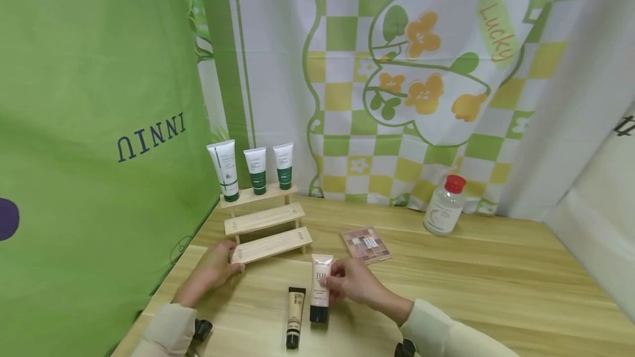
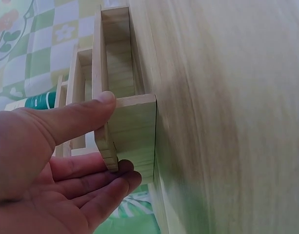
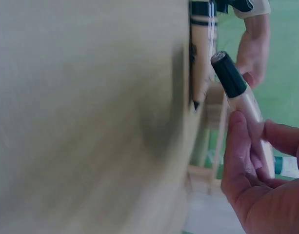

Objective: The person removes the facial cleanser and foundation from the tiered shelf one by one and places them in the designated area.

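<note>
A stepped wooden rack (image 1: 273, 245) stands at the left of the table. My left hand (image 1: 213, 266) holds the left end of its lowest step; in the left wrist view, the thumb lies on one side of the board (image 2: 134, 126) and the fingers on the other. With thumb and fingers, my right hand (image 1: 359, 282) pinches a pale pink BB cream tube (image 1: 319, 295), black cap down. The right wrist view shows this tube (image 3: 247, 105) tilted and raised off the table. Just left of it lies a beige tube with a black cap (image 1: 295, 313).
Three white-and-green tubes (image 1: 257, 172) stand upright on the rack's top step. An eyeshadow palette (image 1: 354, 242) lies right of the rack. Farther right stands a clear bottle with a red cap (image 1: 445, 211). A patterned curtain (image 1: 342, 70) hangs behind the table.
</note>
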The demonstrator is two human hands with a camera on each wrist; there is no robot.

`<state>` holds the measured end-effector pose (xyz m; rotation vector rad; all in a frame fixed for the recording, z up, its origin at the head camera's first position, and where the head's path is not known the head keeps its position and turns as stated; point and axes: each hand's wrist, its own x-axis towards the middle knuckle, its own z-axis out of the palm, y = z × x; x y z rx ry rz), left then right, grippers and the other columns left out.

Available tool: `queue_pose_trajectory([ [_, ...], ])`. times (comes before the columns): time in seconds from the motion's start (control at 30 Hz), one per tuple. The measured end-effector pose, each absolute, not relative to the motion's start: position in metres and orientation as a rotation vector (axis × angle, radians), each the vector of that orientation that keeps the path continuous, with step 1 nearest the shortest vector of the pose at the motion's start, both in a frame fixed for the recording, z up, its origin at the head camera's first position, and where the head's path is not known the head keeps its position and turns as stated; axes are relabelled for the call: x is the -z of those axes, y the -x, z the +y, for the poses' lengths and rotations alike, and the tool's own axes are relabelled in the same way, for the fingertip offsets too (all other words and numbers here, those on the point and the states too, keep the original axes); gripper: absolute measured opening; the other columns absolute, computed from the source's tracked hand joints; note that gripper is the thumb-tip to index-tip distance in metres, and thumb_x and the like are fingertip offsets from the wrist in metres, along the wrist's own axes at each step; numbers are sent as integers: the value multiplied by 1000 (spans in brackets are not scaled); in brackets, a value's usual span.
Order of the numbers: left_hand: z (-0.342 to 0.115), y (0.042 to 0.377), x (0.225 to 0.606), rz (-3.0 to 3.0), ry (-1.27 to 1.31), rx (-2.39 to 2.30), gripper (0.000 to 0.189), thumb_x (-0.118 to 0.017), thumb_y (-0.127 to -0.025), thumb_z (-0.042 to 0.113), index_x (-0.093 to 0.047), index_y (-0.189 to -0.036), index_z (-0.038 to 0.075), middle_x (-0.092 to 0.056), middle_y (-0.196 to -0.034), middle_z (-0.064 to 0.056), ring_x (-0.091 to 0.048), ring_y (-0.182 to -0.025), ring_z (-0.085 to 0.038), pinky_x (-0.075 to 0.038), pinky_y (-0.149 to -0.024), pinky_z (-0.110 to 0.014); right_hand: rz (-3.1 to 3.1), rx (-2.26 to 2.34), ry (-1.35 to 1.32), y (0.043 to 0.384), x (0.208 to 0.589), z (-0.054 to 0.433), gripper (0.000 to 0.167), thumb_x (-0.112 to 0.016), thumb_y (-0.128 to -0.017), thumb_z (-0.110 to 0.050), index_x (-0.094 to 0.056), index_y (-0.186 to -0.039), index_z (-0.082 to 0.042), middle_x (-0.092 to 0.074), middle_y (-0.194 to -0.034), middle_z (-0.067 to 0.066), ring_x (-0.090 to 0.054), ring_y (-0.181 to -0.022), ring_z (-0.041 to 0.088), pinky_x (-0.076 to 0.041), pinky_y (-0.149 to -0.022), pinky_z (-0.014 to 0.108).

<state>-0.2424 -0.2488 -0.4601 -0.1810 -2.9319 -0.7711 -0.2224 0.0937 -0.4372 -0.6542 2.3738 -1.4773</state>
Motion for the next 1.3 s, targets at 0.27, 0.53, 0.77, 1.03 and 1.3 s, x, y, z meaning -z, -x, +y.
queue_pose_trajectory([
  [0.27, -247, 241, 466, -2943, 166, 787, 54, -81, -76, 11, -58, -119, -12, -64, -111, -26, -63, -92, -31, -54, -83, -49, 2269, 1449, 465, 208, 466, 88, 17, -72, -87, -10, -62, -78, 0, -67, -62, 13, -65, -51, 17, -56, -49, 31],
  [0.53, -247, 239, 470, -2923, 161, 782, 50, -81, -76, 10, -59, -117, -10, -65, -110, -24, -63, -92, -31, -54, -82, -48, 2208, 1479, 396, 204, 474, 83, 20, -73, -86, -6, -55, -84, 3, -67, -61, 15, -63, -47, 14, -56, -47, 32],
  [0.77, -249, 240, 467, -2914, 190, 767, 50, -81, -75, 9, -59, -116, -11, -64, -111, -26, -63, -96, -35, -53, -85, -50, 2148, 1546, 429, 207, 476, 82, 33, -74, -84, -3, -47, -100, 8, -67, -62, 17, -64, -47, 16, -57, -47, 36],
  [1.03, -249, 241, 465, -2914, 204, 766, 52, -81, -76, 10, -59, -118, -11, -63, -113, -27, -63, -99, -37, -53, -87, -51, 2199, 1511, 413, 208, 474, 84, 38, -75, -83, -4, -47, -104, 9, -67, -63, 16, -64, -47, 17, -57, -47, 35],
  [1.3, -248, 242, 464, -2913, 168, 775, 53, -81, -77, 10, -58, -120, -10, -63, -115, -27, -63, -98, -36, -53, -86, -50, 2180, 1502, 402, 208, 470, 85, 39, -75, -84, -6, -46, -104, 9, -68, -65, 16, -65, -49, 18, -57, -49, 36],
])
